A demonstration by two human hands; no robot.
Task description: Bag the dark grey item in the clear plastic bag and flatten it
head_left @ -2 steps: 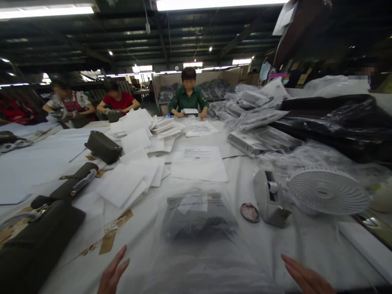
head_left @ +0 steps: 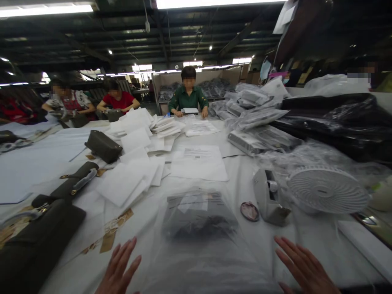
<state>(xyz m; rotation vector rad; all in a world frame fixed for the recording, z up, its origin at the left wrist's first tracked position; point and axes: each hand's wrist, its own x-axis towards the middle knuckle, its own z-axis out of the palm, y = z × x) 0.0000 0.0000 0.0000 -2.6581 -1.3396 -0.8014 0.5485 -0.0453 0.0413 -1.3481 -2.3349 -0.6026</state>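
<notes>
Fingers (head_left: 128,251) of both hands are spreading flat, released, flanking the bag (head_left: 200,228) on the worktop (head_left: 309,241); slick plastic could be sliding or creasing under uneven pressing.

Dark item in clear bag (head_left: 199,228), flat

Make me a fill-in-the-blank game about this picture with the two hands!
1. Both hands, left hand and right hand, are spread open on either side of a clear plastic ____ with something dark inside.
2. The round white thing lying flat on the table at the right is a ____.
3. The tape dispenser sits just to the ____ of that round white thing.
4. The person in green sits at the ____ end of the table.

Missing words: bag; fan; left; far
</notes>
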